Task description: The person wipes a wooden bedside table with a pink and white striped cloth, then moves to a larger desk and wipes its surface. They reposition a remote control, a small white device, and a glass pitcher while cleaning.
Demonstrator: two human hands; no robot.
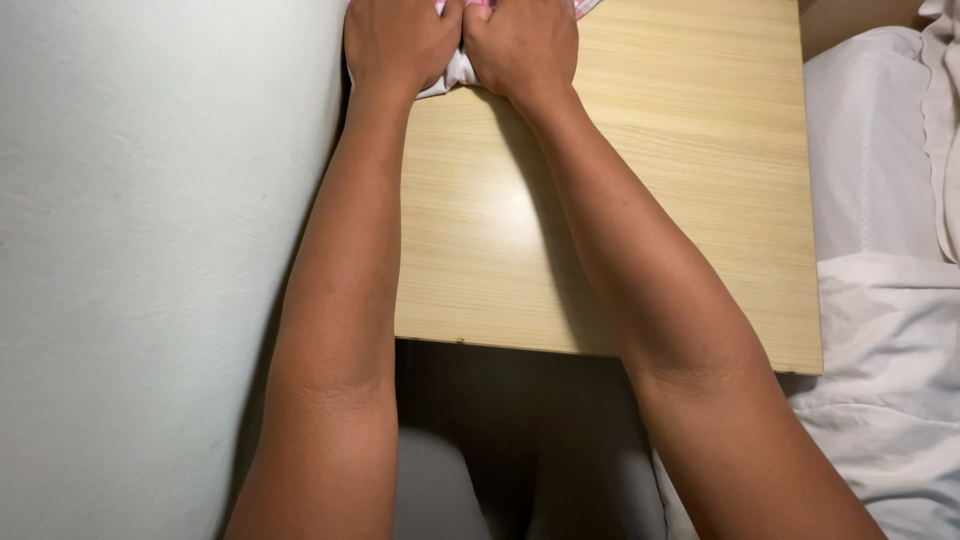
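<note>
Both of my arms reach forward over a light wooden table point(680, 200). My left hand point(395, 40) and my right hand point(522, 42) lie side by side at the far end of the tabletop, at the top edge of the view. Both hands press down on a white and pink cloth point(456, 72). Only a small part of the cloth shows between and just below the hands; the rest is hidden under them or cut off by the frame. The fingers are mostly out of view.
A pale wall point(150, 250) runs close along the left side of the table. White bedding point(880, 300) lies to the right of the table. Below the table's near edge the space is dark, with grey fabric point(430, 490) at the bottom.
</note>
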